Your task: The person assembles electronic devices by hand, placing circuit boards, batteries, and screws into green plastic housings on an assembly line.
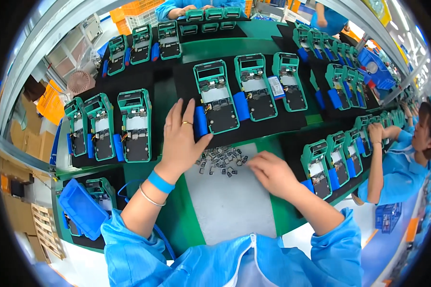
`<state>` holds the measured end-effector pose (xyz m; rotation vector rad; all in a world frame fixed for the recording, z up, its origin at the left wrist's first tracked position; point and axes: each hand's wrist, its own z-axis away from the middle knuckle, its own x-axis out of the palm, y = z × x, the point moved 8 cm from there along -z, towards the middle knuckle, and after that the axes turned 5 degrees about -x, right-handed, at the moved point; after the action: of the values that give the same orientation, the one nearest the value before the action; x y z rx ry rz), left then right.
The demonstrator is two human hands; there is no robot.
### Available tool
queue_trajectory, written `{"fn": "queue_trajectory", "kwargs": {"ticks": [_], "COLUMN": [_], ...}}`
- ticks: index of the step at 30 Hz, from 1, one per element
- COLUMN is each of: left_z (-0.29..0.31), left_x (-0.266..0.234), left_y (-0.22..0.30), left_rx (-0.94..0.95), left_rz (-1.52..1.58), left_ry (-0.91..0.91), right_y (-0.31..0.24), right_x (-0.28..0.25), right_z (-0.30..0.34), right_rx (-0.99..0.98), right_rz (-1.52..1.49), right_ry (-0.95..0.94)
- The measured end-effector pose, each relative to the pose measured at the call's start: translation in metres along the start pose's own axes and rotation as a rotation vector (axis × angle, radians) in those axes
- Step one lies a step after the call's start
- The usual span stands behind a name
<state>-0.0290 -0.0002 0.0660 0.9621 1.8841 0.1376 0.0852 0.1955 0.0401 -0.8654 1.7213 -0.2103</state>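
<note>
A hand could pass low over the near part of the grey mat [231,205]; beyond the small parts [221,157], green cases [256,91] block the way.

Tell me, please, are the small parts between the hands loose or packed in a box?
Loose: the small parts lie scattered on the grey mat, with no box around them.

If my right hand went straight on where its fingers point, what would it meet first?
Your right hand would probably meet the pile of small black and silver parts on the grey mat; the pile's right edge looks close, though depth is unclear.
</note>
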Motion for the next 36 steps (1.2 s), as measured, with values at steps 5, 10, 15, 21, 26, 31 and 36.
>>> {"fn": "queue_trajectory", "kwargs": {"ticks": [5,10,15,21,26,31,36], "left_z": [-0.014,-0.008,-0.009,-0.01,-0.01,-0.013,-0.015], "left_x": [0.007,0.032,0.03,0.03,0.029,0.026,0.022], "left_y": [0.023,0.015,0.013,0.011,0.01,0.004,0.0], "left_rx": [0.132,0.145,0.185,0.184,0.179,0.175,0.175], "left_rz": [-0.016,-0.05,0.007,0.043,0.07,0.102,0.096], "left_ry": [-0.018,-0.045,0.05,0.078,0.083,0.076,0.081], "right_y": [-0.021,-0.027,-0.035,-0.051,-0.051,-0.067,-0.046], "right_x": [0.028,0.035,0.034,0.043,0.048,0.007,-0.02], "right_z": [-0.015,-0.023,-0.021,-0.03,-0.028,-0.073,-0.155], "right_rx": [-0.035,-0.049,-0.302,-0.616,-0.75,-0.694,-0.619], "right_rz": [0.043,0.219,0.314,0.416,0.489,0.373,0.482], "right_ry": [-0.068,-0.186,-0.223,-0.389,-0.475,-0.303,0.081]}}
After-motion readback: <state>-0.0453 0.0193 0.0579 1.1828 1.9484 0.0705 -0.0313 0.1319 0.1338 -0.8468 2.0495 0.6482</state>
